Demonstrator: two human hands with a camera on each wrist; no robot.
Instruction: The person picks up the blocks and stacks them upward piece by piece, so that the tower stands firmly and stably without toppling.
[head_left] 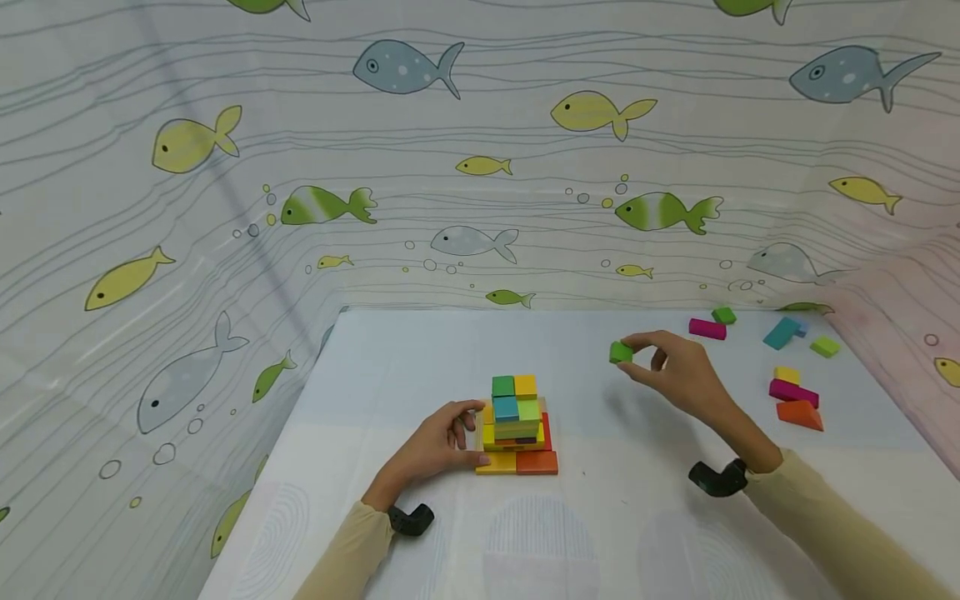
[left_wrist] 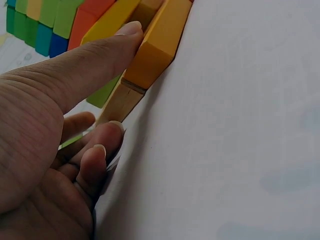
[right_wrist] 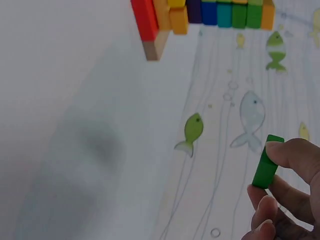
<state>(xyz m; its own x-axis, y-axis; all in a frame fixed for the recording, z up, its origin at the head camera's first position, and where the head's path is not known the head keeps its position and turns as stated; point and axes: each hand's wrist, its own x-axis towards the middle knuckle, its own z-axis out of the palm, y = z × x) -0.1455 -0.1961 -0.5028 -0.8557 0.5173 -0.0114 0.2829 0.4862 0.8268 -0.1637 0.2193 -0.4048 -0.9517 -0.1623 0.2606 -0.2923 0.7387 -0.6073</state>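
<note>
A stacked tower of coloured wooden blocks (head_left: 517,429) stands near the middle of the table, with green and yellow blocks on top. My left hand (head_left: 435,440) is at its left side. The thumb lies against a yellow-orange block (left_wrist: 155,47) low in the stack, and the index finger reaches the stack further back. The other fingers are loosely bent beside a plain wood block (left_wrist: 120,102). To the right of the tower, my right hand (head_left: 678,371) holds a small green block (right_wrist: 265,162) above the table, pinched between thumb and fingertips.
Loose blocks lie on the right: a magenta block (head_left: 707,329), a green one (head_left: 723,315), a teal one (head_left: 782,332) and a light green one (head_left: 825,346). Nearer are a yellow block (head_left: 786,375), another magenta block and an orange wedge (head_left: 799,414). A fish-print sheet encloses the table.
</note>
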